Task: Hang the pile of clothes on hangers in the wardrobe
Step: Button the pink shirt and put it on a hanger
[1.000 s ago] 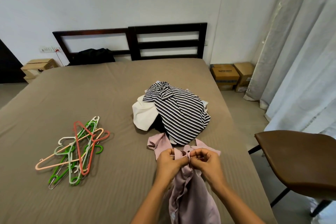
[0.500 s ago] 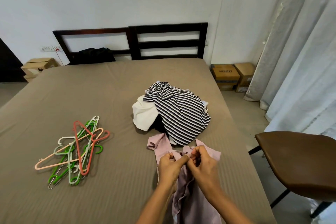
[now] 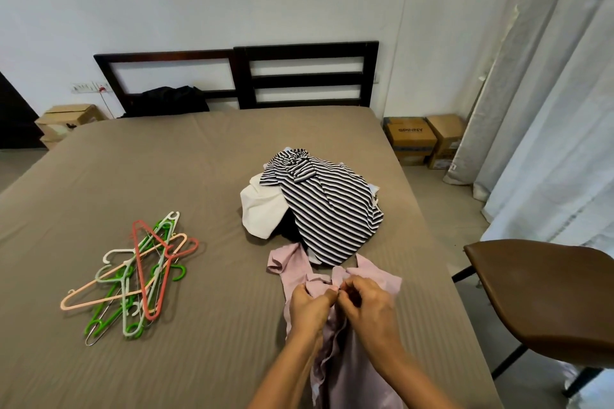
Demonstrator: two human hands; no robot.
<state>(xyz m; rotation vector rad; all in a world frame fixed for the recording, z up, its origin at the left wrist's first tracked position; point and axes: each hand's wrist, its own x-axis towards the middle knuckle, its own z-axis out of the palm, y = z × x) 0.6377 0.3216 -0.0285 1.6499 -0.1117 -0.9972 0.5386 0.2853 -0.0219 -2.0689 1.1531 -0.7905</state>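
At bed near edge, left grip and right grip are pinching pink top at its upper edge.
Fabric is looking light, limp, slippery; holding it by the shoulders seems best.

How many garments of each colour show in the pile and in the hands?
Striped garment, black and white: 1
White garment: 1
Dark garment, mostly hidden: 1
Pink garment, gripped by the left hand and the right hand: 1
Total: 4 that show; more may lie underneath.
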